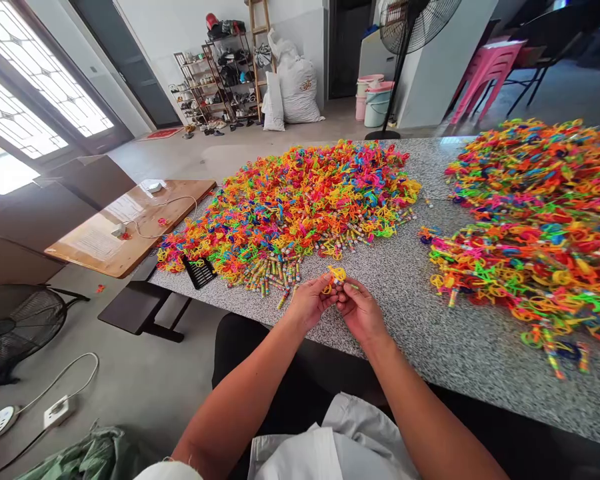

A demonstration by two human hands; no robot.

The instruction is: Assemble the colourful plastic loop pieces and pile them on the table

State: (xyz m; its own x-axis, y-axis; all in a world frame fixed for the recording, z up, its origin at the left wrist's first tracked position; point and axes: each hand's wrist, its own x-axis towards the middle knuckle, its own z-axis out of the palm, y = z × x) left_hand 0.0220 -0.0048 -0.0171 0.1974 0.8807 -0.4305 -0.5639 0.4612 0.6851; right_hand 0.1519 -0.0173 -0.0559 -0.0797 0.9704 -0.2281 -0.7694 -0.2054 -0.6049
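My left hand (310, 301) and my right hand (360, 310) meet over the near edge of the speckled granite table (405, 293). Together they pinch a small yellow plastic ring toy (336, 275) with a thin tube attached; both hands have their fingers closed round it. Just beyond my hands lie several small striped tubes (275, 272). Behind those spreads a big heap of bright plastic rings (300, 200). A second heap of rings with tubes fitted (535, 227) covers the table's right side.
A black comb-like tray (200, 272) lies at the left heap's edge. A low wooden table (130, 227) stands to the left with cables on it. A floor fan (15, 327) and a power strip (55, 410) sit on the floor at left. Another fan (410, 27) stands behind the table.
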